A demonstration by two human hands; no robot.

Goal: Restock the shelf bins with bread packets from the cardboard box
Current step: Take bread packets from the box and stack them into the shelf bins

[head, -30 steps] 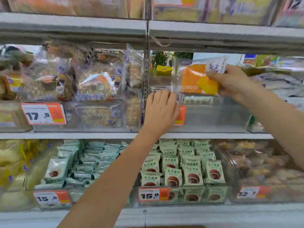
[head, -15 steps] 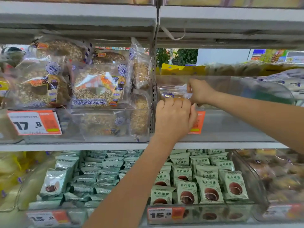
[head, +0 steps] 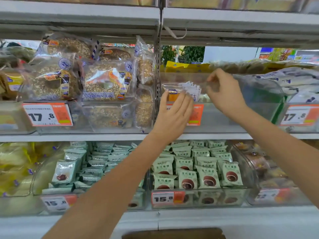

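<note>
A: Clear plastic bin [head: 259, 100], centre right of frame, is near empty: one orange bread packet [head: 174, 94] stands at its left end. Most restocking left.

B: Hands?

A: Left hand [head: 174, 114] rests straight fingers against the packet front. Right hand [head: 224, 94] pinches the packet's clear top edge.

B: Orientation?

A: Upright, face toward camera, long axis roughly horizontal. Cardboard box [head: 172, 234] at bottom edge.

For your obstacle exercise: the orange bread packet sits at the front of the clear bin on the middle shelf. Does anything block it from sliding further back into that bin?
Nothing visible does. The orange bread packet stands at the front left of the clear bin, with the left hand against the bin front and the right hand just right of it. The space behind looks bare.
</note>
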